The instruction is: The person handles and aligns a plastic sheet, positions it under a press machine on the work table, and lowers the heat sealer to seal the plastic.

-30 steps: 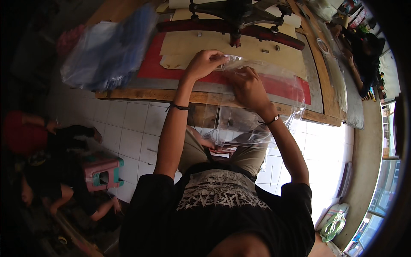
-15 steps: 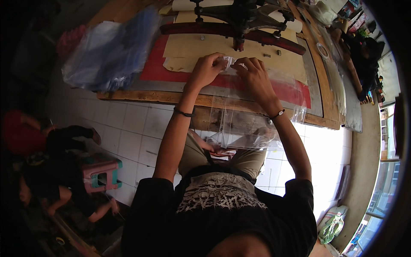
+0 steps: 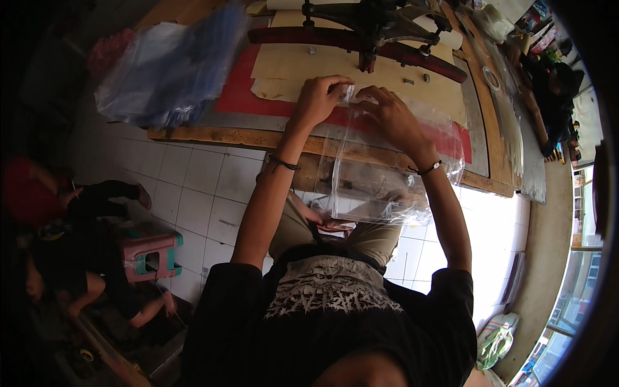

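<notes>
My left hand [image 3: 320,98] and right hand [image 3: 390,116] are close together over the near edge of the surface [image 3: 213,134]; both pinch the top edge of a clear bag [image 3: 374,174], fingers closed on the film; the bag hangs down from that grip, over the wooden edge and in front of my lap; its lower end crumples near my knees; I cannot tell whether anything is inside it.

Just beyond my hands lies a tan sheet [image 3: 303,68] on a red mat [image 3: 235,93]; across them runs a dark machine arm [image 3: 361,32] with a red bar under it, close behind my fingers and crowding the space above the bag; two small metal bits [image 3: 416,79] sit on the tan sheet to the right of the arm's post.

On the left end of the surface a pile of clear bags [image 3: 167,68] spills over the edge; on the right side a long clear strip [image 3: 509,129] runs along the surface.

Below, on the white tiled floor [image 3: 193,193], a pink and green stool [image 3: 149,253] stands to my left; another person [image 3: 71,258] crouches beside it in dark clothes; a green and white sack [image 3: 493,338] lies on the floor to my right.
</notes>
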A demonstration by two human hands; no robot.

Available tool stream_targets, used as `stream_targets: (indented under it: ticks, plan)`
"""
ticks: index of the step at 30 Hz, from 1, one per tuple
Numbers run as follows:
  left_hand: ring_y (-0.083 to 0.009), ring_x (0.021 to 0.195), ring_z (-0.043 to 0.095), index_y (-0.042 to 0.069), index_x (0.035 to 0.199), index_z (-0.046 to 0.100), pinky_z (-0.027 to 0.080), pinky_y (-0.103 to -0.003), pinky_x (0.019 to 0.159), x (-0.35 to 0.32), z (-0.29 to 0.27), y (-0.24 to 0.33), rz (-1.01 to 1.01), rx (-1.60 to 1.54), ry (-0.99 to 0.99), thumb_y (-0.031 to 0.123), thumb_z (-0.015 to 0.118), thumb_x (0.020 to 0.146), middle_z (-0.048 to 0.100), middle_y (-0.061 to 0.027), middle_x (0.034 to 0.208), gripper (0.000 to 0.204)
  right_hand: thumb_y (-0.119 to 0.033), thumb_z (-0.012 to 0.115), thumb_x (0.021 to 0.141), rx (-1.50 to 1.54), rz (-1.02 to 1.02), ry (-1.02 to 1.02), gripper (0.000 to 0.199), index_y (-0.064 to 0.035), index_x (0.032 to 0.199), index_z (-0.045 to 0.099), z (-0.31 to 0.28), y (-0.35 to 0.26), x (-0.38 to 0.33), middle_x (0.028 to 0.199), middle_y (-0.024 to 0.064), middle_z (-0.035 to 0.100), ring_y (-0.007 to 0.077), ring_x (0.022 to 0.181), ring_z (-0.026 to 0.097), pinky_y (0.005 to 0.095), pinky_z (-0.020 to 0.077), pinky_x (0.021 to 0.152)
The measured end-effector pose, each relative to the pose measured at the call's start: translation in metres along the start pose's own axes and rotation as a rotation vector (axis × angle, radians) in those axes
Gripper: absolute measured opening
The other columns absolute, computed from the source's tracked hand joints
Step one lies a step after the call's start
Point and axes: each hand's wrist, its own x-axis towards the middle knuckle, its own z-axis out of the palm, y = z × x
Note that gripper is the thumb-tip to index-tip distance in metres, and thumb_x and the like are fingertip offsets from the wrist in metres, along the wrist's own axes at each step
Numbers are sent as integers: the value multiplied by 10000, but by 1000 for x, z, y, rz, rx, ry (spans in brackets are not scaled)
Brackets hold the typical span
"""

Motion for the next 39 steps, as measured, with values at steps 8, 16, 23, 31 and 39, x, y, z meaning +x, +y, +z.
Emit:
stream_targets:
  ticks: [8,16,23,31,39]
  plan:
    - [-200,886,684,47,1137,719,512,-316,783,-3,-3,10,-11,45,-47,127,663,928,734,-130,1042,231,-89,644,838,-44,-17,2,305,-161,1118,740,-2,-1,-6,1237,56,591,253,1143,571,384,465,1018]
    - [-158,959,646,34,1265,653,505,-290,847,-3,-9,2,-67,-33,-183,169,703,916,697,-126,1196,377,-72,634,824,-66,-39,81,374,-171,1179,697,3,4,-11,1220,31,622,249,1155,582,380,480,1005]
    - [-146,1038,645,14,1252,659,500,-280,887,-2,-13,-7,-96,-155,-217,143,650,950,692,-135,1201,328,-78,663,825,119,33,170,308,-68,1131,627,0,2,-6,1171,109,632,337,1068,612,422,510,927]
    - [-184,985,665,2,1089,719,508,-302,859,-3,-18,8,-25,-90,-328,154,701,907,718,-106,1104,238,-120,619,913,348,281,163,200,-24,1088,626,8,10,1,1081,162,647,387,984,630,457,516,847]
    - [-265,871,702,-25,994,721,514,-338,796,-3,-8,4,26,7,-137,155,741,862,726,-165,938,224,-175,682,882,203,130,239,249,-56,1099,646,8,13,3,1162,127,646,338,1079,611,435,490,923]
